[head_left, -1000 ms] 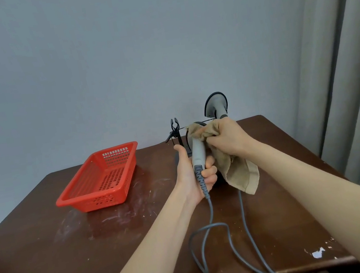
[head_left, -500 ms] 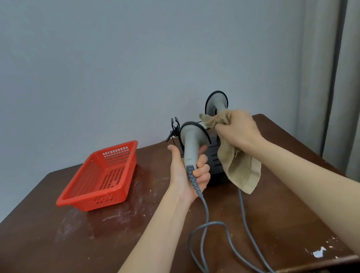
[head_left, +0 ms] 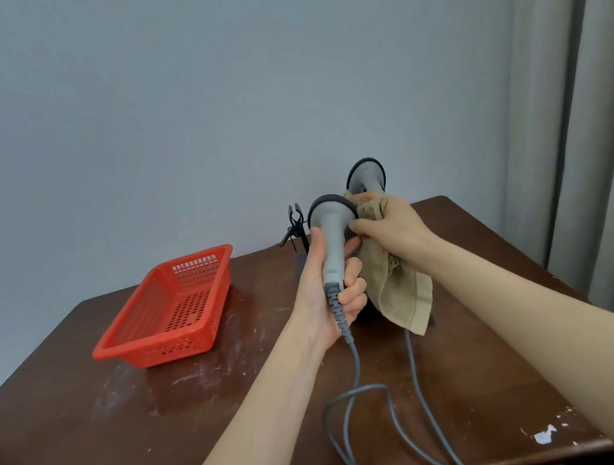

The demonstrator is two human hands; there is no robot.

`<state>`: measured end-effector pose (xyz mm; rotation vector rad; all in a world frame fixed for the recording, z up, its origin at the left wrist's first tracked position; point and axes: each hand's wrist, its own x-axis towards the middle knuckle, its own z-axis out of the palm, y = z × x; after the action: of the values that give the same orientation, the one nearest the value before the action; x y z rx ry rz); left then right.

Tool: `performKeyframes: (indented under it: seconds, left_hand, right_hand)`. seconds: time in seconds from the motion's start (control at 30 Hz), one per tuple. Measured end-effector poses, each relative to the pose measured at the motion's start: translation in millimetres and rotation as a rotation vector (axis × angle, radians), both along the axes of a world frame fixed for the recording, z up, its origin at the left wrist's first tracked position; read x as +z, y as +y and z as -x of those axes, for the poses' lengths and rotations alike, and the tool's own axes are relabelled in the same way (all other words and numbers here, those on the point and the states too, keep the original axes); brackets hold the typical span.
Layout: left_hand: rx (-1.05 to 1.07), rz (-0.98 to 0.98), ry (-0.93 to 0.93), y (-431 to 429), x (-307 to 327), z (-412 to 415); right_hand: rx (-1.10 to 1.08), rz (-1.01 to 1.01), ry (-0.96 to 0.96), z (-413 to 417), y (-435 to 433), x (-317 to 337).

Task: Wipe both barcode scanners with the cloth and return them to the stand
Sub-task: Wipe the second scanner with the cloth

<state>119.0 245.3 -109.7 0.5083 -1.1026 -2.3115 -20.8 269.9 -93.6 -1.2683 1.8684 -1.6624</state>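
My left hand [head_left: 330, 289] grips the handle of a grey barcode scanner [head_left: 332, 234], held upright above the table with its black-rimmed head on top. My right hand [head_left: 390, 233] presses a beige cloth [head_left: 399, 290] against the right side of that scanner's head, and the cloth hangs down below the hand. A second grey scanner [head_left: 366, 174] stands behind my right hand on the black stand [head_left: 298, 225], partly hidden. Both scanners' grey cables [head_left: 363, 396] trail across the table toward me.
An empty red plastic basket [head_left: 173, 313] sits on the left of the dark wooden table [head_left: 90, 447]. Grey curtains [head_left: 591, 107] hang at the right. The table's front edge runs just beneath my forearms.
My left hand has raised the scanner and turned it so its head is uncovered. My right hand took the cloth off the top and now holds it on the head's right side.
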Motion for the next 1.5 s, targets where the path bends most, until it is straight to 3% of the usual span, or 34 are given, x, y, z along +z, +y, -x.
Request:
performKeyframes:
  seconds: [0.17, 0.37, 0.47, 0.67, 0.9, 1.1, 1.27, 1.5]
  left_hand:
    - [0.085, 0.076, -0.059, -6.8, -4.8, 2.7]
    - [0.145, 0.118, -0.162, -5.9, -10.9, 9.0]
    - [0.148, 0.139, -0.186, -6.8, -15.0, 10.1]
    - [0.101, 0.109, -0.161, -3.3, -20.9, 9.1]
    - [0.154, 0.106, -0.194, -11.1, -23.9, 4.1]
    - [0.1, 0.043, -0.116, -5.9, -24.5, 6.5]
    - [0.154, 0.017, -0.154, -14.2, -27.9, 5.1]
    - [0.1, -0.05, -0.045, -8.8, -24.6, 6.1]
  right_hand:
    - [-0.102, 0.231, 0.113, -9.6, 8.0, 9.7]
    - [0.203, 0.039, 0.382, -22.9, 15.3, 10.5]
    - [0.26, 0.008, 0.376, -24.8, 18.8, 9.3]
    - [0.111, -0.029, 0.38, -19.4, 13.8, 11.2]
    - [0.302, -0.031, 0.291, -25.5, 21.9, 5.3]
    - [0.125, -0.036, 0.335, -18.1, 10.8, 3.8]
    - [0.308, -0.07, 0.305, -28.9, 19.0, 3.2]
    - [0.148, -0.043, 0.27, -21.2, 5.1, 4.2]
